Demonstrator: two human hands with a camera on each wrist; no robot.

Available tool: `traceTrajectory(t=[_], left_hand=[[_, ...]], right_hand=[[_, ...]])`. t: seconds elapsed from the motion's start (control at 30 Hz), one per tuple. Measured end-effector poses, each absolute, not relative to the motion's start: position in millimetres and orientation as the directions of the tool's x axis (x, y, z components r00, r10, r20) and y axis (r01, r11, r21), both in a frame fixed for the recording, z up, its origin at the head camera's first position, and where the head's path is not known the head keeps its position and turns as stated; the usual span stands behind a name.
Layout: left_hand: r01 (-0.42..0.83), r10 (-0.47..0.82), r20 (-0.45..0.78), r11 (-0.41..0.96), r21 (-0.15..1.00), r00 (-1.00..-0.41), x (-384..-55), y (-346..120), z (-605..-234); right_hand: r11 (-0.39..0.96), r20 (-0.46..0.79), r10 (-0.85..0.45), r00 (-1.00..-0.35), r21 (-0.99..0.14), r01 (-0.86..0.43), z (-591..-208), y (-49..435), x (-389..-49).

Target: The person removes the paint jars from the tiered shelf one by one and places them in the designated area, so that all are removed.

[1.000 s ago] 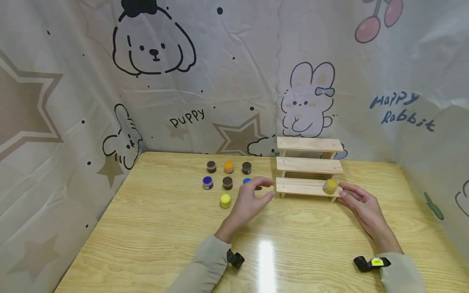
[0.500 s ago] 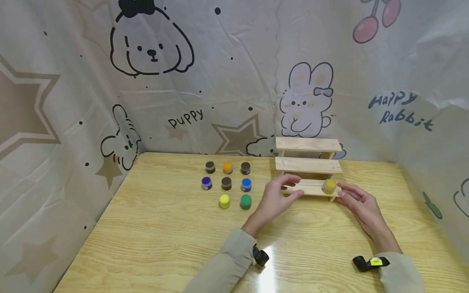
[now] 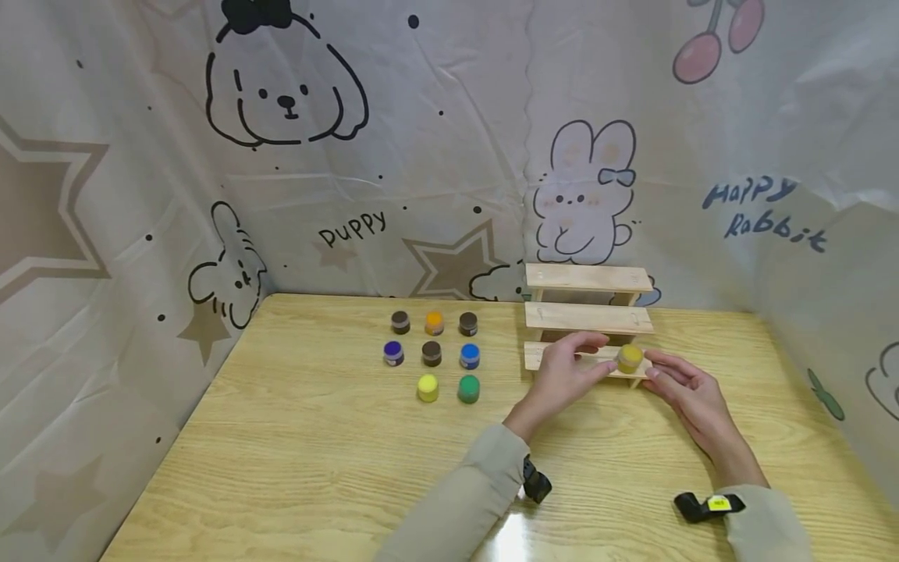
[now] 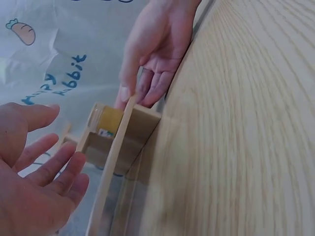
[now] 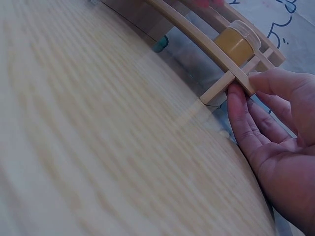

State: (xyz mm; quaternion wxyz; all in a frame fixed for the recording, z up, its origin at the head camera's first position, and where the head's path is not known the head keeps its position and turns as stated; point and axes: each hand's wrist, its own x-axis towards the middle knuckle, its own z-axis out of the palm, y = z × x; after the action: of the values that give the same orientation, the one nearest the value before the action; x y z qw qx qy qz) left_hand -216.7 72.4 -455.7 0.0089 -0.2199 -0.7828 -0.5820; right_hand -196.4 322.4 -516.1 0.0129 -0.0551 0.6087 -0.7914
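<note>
You are sitting at a wooden desk (image 3: pixel 316 453) walled in by a cartoon-printed curtain (image 3: pixel 421 156). Eight small paint jars are standing in rows left of your hands: a dark brown jar (image 3: pixel 400 321), an orange jar (image 3: pixel 434 322) and another dark jar (image 3: pixel 468 323) at the back; a purple jar (image 3: pixel 393 353), a brown jar (image 3: pixel 431 353) and a blue jar (image 3: pixel 470 356) in the middle; a light yellow jar (image 3: pixel 428 387) and a green jar (image 3: pixel 468 388) in front. They are standing well apart from your arms, and nothing is lying between your hands and the three-step wooden shelf (image 3: pixel 588 316).

The shelf's top and middle steps are carrying nothing. A mustard-yellow jar (image 3: pixel 630 358) is sitting upright near the right end of the lowest step.

Your left hand (image 3: pixel 565 371) is hovering open over the lowest step, fingers relaxed and slightly bent, just left of the mustard jar and gripping nothing. Your right hand (image 3: pixel 684 394) is lying open beside the shelf's right end, its straight fingertips (image 5: pixel 236 96) touching the end of the lowest step, just beside the jar.
</note>
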Motion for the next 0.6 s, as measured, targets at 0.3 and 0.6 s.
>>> traceTrajectory(t=[0.3, 0.6], left_hand=[[0.352, 0.345, 0.24, 0.313, 0.882, -0.907, -222, 94, -465], [0.341, 0.305, 0.225, 0.413, 0.844, -0.925, -225, 114, -466]], right_hand=[[-0.29, 0.097, -0.105, -0.99, -0.955, -0.063, -517, 321, -198], [-0.274, 0.097, -0.091, -0.991, -0.959, -0.069, -519, 323, -198]])
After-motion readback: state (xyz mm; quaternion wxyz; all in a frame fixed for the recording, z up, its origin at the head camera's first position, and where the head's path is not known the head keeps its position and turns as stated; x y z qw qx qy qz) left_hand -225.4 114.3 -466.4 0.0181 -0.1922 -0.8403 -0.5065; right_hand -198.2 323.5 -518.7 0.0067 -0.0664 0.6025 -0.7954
